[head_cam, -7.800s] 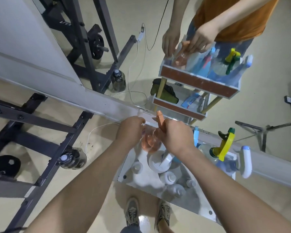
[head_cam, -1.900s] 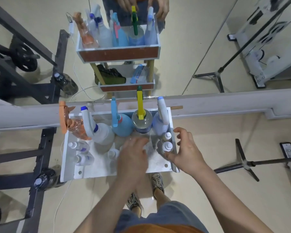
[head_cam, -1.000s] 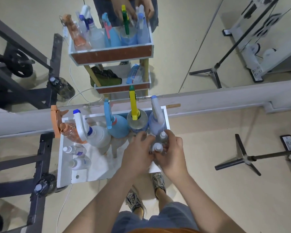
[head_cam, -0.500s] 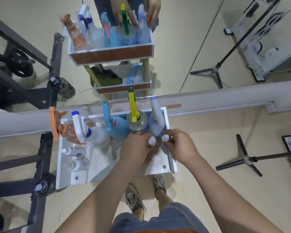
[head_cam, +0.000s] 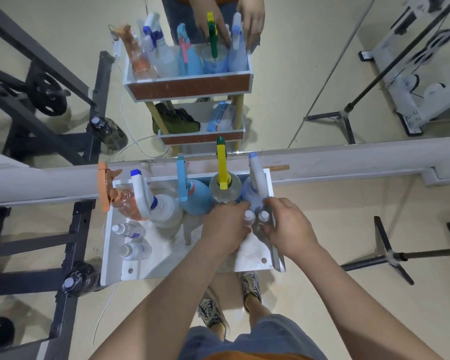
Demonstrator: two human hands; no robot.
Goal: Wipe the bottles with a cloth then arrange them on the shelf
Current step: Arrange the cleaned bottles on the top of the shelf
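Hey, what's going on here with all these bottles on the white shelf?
A person stands over a white shelf, arranging bottles. Their left hand grips a small white-capped bottle and their right hand grips a second small bottle right beside it. Both are at the shelf's right end, just in front of the row of spray bottles lined up along the back. Two more small bottles sit near the left edge.
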